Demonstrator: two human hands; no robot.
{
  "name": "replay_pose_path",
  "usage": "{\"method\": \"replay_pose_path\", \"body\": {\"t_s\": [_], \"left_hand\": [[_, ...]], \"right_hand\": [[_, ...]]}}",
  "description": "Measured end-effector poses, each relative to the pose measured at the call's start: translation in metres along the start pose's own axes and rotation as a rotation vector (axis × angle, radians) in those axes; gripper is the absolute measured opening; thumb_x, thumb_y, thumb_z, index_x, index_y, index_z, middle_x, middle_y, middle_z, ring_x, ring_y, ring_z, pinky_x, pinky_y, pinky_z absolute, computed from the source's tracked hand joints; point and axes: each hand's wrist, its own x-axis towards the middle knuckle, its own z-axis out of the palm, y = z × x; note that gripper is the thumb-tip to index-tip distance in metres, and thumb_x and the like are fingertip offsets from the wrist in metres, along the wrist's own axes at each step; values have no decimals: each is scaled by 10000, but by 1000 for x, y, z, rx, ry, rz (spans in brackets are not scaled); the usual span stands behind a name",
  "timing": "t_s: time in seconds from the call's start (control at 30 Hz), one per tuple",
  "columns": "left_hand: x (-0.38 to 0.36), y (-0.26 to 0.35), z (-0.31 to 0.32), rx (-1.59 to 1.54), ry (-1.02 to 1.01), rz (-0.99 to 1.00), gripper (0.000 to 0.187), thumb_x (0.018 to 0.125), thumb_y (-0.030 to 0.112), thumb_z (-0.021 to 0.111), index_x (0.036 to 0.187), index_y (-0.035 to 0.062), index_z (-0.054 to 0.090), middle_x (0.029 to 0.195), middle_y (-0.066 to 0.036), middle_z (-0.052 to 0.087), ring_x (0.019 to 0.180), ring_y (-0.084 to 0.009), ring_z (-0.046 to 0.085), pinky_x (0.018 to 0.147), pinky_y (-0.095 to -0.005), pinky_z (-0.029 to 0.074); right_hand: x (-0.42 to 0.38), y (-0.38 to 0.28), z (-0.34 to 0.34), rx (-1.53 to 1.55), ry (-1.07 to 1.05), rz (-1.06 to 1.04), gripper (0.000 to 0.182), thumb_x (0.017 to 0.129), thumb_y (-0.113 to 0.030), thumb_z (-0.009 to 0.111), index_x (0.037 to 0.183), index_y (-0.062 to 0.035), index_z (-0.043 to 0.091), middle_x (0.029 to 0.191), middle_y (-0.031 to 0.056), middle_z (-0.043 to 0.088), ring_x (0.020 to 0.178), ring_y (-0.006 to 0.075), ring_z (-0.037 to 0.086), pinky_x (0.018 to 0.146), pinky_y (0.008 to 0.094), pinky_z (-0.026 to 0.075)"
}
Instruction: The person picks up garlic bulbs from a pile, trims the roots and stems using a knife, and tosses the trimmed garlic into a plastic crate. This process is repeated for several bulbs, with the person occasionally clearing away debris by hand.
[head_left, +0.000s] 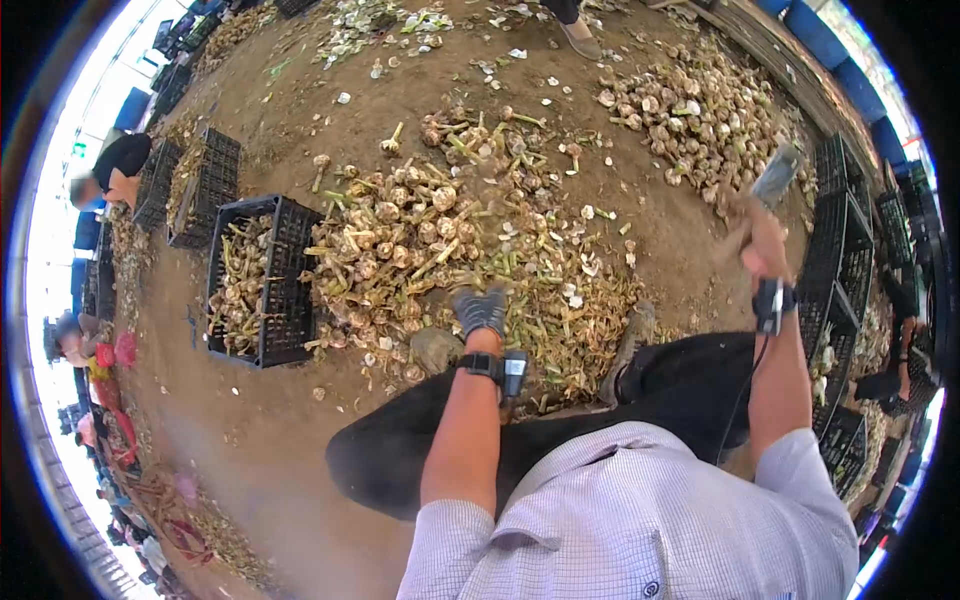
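Observation:
My left hand, in a grey glove, is at the near edge of a heap of garlic bulbs with stems; its fingers are foreshortened, and what they hold, if anything, cannot be made out. Beside it lies a round stone. Raised on the right, my bare right hand is closed on the handle of a tool with a broad greyish blade. The hand and tool are partly blurred. Cut stems and husks cover the ground between my legs.
A black crate of stemmed garlic stands left of the heap. Another garlic pile lies at the upper right. Black crates line the right side. Other people sit at the left and right edges; a co-worker's foot shows at the top.

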Motion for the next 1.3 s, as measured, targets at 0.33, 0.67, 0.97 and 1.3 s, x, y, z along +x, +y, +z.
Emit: {"method": "replay_pose_path", "body": {"t_s": [0.33,0.67,0.97,1.3], "left_hand": [[143,-93,-23,-757,69,-614,712,878,467,575,1385,5,383,1376,-205,446,1156,-359,507,890,-478,446],[166,-114,-22,-813,279,-508,755,797,408,717,1334,-37,427,1172,-214,581,852,-336,599,703,-466,504],[13,-9,-44,-959,-257,139,341,909,294,602,1087,4,610,896,-111,663,733,-209,627,594,-322,524],[-122,44,-48,43,-130,1120,243,932,97,521,1152,27,595,1141,-104,620,1044,-233,590,857,-347,503]], "right_hand": [[-91,108,38,-586,-276,296,228,823,-192,667,958,-12,637,753,33,621,637,109,547,571,261,427],[-105,138,41,-1012,-543,130,391,788,-268,708,993,49,605,781,167,642,705,241,617,670,359,482],[-116,135,65,-754,-553,103,396,845,-350,661,990,17,625,800,106,640,701,160,579,657,315,466],[-157,101,69,-174,-542,155,287,848,-202,693,1040,-28,570,844,-15,585,679,63,528,624,245,468]]}}
